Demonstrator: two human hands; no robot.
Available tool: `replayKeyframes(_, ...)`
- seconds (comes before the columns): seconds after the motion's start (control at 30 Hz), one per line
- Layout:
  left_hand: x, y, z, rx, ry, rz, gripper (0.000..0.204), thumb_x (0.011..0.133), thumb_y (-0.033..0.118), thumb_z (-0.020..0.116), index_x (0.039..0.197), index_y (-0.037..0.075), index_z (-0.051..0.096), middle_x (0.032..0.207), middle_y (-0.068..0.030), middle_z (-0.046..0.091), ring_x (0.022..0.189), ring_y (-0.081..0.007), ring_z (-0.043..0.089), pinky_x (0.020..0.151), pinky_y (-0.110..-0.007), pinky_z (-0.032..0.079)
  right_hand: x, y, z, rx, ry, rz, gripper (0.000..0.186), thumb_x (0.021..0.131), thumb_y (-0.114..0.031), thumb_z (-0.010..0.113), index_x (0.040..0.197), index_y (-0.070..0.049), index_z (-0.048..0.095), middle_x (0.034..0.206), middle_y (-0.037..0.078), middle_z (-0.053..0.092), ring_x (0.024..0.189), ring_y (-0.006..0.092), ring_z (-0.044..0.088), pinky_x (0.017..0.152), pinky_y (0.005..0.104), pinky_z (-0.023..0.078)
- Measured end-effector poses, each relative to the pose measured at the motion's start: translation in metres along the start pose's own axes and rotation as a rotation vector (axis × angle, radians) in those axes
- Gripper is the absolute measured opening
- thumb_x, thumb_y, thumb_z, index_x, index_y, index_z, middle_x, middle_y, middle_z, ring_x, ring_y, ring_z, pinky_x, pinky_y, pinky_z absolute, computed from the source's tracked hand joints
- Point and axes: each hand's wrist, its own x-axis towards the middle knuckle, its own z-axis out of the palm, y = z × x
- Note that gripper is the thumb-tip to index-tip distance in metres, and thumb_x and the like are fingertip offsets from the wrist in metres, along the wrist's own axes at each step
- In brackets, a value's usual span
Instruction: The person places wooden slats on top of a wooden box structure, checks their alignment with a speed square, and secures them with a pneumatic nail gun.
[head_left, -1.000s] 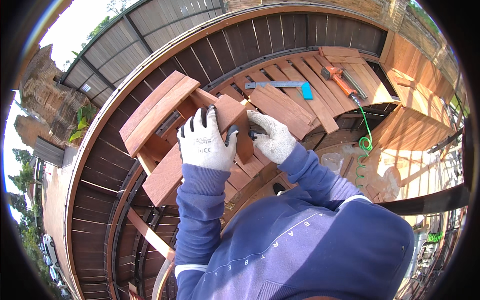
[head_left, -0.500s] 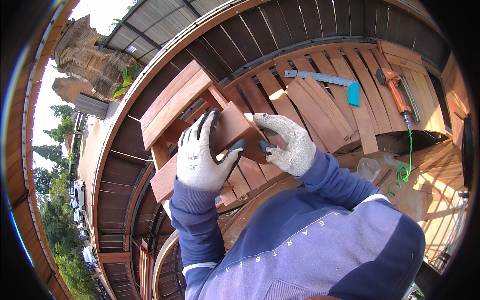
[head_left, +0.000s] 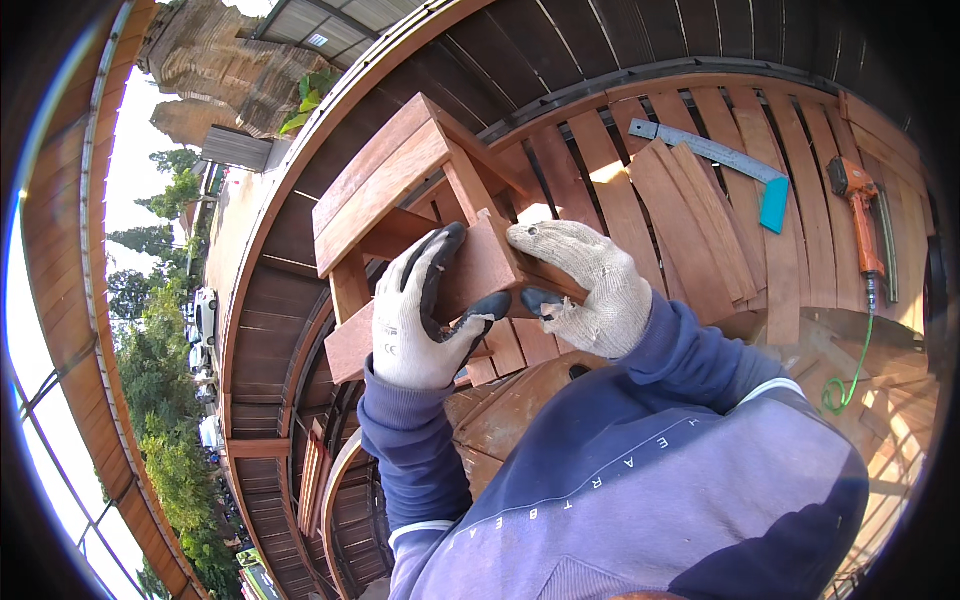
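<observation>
curved slatted desk (head_left: 627, 222) at 2 o'clock; wood block (head_left: 478, 274) just 12 of ctr., my l. hand (head_left: 412, 318) & r. hand (head_left: 592, 284) clamped on opp. sides, prob. to steady it vs. wooden frame (head_left: 384, 202) at 11.

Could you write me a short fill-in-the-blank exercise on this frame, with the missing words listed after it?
1. The left hand and the right hand are both on a block made of ____.
2. The hose leading from the orange tool is coloured ____.
3. In this view, the metal square lies to the ____ of the orange tool.
4. The hand nearer the metal square is the ____ one.

Missing words: wood; green; left; right.
</observation>
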Motion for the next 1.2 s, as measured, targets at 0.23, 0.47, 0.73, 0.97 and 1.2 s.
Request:
replayKeyframes(0.23, 0.0, -0.002, 0.0, -0.058, -0.028, -0.006, 0.07, 0.07, 0.013, 0.085, 0.131, 0.0, 0.053, 0.133, -0.0168, 0.057, 0.123, -0.0287, 0.055, 0.105, -0.038, 0.044, 0.008, 0.004, -0.006, -0.046, -0.06, -0.049, 0.058, 0.074, -0.01, 0.074, 0.129, -0.002, 0.06, 0.119, 0.02, 0.064, 0.111, 0.0362, 0.061, 0.099, 0.042, 0.048)
replayKeyframes(0.47, -0.003, -0.008, -0.025, 0.108, -0.131, -0.075, 0.092, 0.067, 0.03, 0.088, 0.143, 0.004, 0.043, 0.137, -0.0157, 0.053, 0.125, -0.0344, 0.049, 0.106, -0.044, 0.038, 0.002, 0.038, -0.09, -0.37, 0.227, 0.089, 0.055, 0.077, -0.012, 0.076, 0.128, -0.001, 0.059, 0.119, 0.02, 0.064, 0.109, 0.035, 0.063, 0.096, 0.0411, 0.05)
replayKeyframes(0.73, -0.004, -0.012, -0.041, 0.274, -0.071, -0.083, 0.084, 0.056, 0.037, 0.092, 0.125, 0.004, 0.058, 0.11, -0.0155, 0.064, 0.101, -0.0315, 0.063, 0.089, -0.04, 0.05, -0.05, 0.08, -0.219, -1.493, 0.121, 0.969, 0.077, 0.075, -0.045, 0.076, 0.137, -0.008, 0.048, 0.106, 0.02, 0.066, 0.098, 0.0395, 0.066, 0.082, 0.0487, 0.054)
replayKeyframes(0.97, -0.059, 0.011, -0.086, -0.138, 0.611, -0.202, 0.098, 0.047, 0.035, 0.099, 0.125, -0.002, 0.053, 0.109, -0.0099, 0.063, 0.099, -0.0193, 0.06, 0.089, -0.034, 0.048, -0.051, 0.102, -0.23, -1.372, 0.158, 1.074, 0.069, 0.074, -0.035, 0.071, 0.132, -0.004, 0.049, 0.105, 0.023, 0.067, 0.095, 0.0359, 0.068, 0.079, 0.0465, 0.054)
replayKeyframes(1.2, -0.126, 0.0, -0.061, -0.659, 0.834, -0.276, 0.082, 0.067, 0.048, 0.087, 0.122, -0.004, 0.055, 0.094, -0.0063, 0.064, 0.077, -0.0113, 0.058, 0.069, -0.024, 0.046, -0.081, 0.153, -0.291, -1.243, 0.372, 0.846, 0.061, 0.069, -0.028, 0.069, 0.121, 0.003, 0.059, 0.096, 0.022, 0.07, 0.086, 0.0367, 0.07, 0.08, 0.0422, 0.054)
